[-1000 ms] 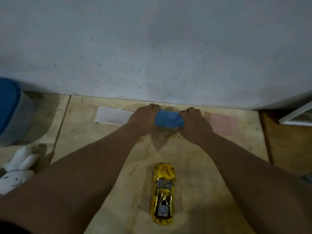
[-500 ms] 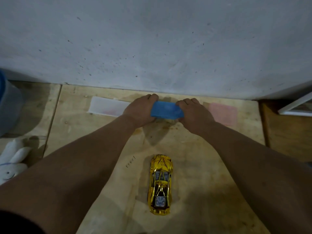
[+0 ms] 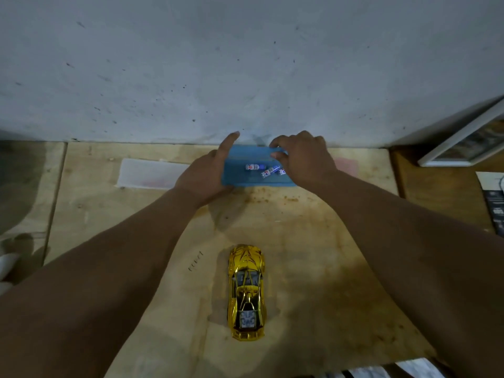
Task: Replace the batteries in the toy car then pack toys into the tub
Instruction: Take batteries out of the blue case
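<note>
Head view, the only one I have. I see a plywood board (image 3: pixel 313 255) laid against a grey speckled wall (image 3: pixel 245 64).

Blue box (image 3: pixel 240 174): it sits at the far edge of the board, close to the wall, open on top. Three small white-and-blue batteries (image 3: pixel 255 167) lie inside, toward its right half; the rightmost is partly hidden by the right hand.

Left hand (image 3: pixel 203 177): it grips the left end of the blue box, palm against the near-left corner, with one finger extended along the far left edge toward the wall.

Right hand (image 3: pixel 305 158): it is over the right end of the box, fingers curled down onto the far right rim. I read this as a pinch on the rim; the fingertips themselves are partly hidden.

Gold toy car (image 3: pixel 246 291): it lies on the board near me, centred, nose pointing toward the wall, upright on its wheels. It is well apart from both hands, between the two forearms, touched by neither.

Other items: a white sheet (image 3: pixel 147 173) lies flat to the left of the box, a pinkish patch (image 3: pixel 347 166) to its right. A white-framed picture (image 3: pixel 463 143) leans at far right, with printed paper (image 3: pixel 493 197) just near of it. A white soft object (image 3: pixel 6 268) shows at the left edge, too cropped to identify.
</note>
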